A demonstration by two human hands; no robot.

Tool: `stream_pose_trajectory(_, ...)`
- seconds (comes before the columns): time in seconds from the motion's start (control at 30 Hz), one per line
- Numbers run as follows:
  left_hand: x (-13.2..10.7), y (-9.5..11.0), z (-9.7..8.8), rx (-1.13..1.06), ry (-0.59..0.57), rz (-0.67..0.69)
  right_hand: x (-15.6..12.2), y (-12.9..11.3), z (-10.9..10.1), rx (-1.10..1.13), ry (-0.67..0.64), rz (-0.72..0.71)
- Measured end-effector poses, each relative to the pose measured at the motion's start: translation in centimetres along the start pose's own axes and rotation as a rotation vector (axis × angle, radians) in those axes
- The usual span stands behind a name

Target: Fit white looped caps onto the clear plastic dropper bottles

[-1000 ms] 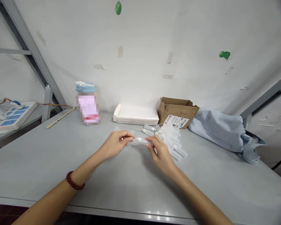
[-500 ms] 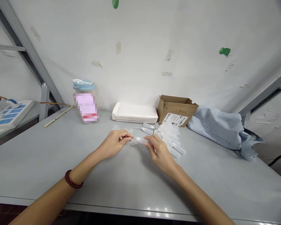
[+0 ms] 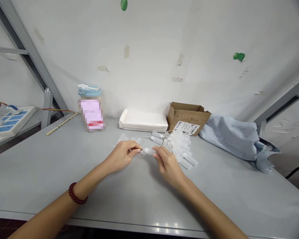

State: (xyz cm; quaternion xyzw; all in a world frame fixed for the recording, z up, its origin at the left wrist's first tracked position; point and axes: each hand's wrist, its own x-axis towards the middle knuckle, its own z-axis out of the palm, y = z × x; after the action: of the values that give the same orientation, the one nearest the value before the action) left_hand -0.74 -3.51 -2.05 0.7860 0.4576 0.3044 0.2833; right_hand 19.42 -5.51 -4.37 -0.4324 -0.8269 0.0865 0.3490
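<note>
My right hand (image 3: 166, 164) grips a small clear plastic bottle (image 3: 149, 151) lying sideways just above the grey table (image 3: 52, 172). My left hand (image 3: 122, 155) pinches the bottle's thin tip and its looped tether. Both hands meet at the table's middle. Behind my right hand lies a pile of several more clear bottles (image 3: 179, 144). A few loose clear caps (image 3: 129, 139) lie just beyond my left hand.
A stack of white bags (image 3: 143, 121) and an open cardboard box (image 3: 188, 118) stand against the wall. A blue-lidded jar (image 3: 91, 108) stands at the back left. A pale blue cloth (image 3: 236, 139) lies at the right. A power strip (image 3: 10, 121) sits on the left shelf.
Both hands have stayed together on the bottle, shifting slightly towards me and closer together. The view has tilted a little.
</note>
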Motion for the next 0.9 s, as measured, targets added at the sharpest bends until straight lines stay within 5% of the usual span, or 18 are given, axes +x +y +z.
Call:
stream_pose_trajectory(0.43,0.1,-0.2,-0.1,-0.004,-0.029,-0.024,0.0,0.1,0.2,0.008,0.001,-0.011)
stream_pose_trajectory(0.7,0.4,-0.2,-1.4,-0.101,-0.060,-0.168,0.5,0.6,-0.4,-0.013,0.063,-0.035)
stream_pose_trajectory(0.9,0.2,0.2,-1.2,-0.152,-0.051,-0.095,0.4,0.5,-0.2,-0.010,0.046,-0.035)
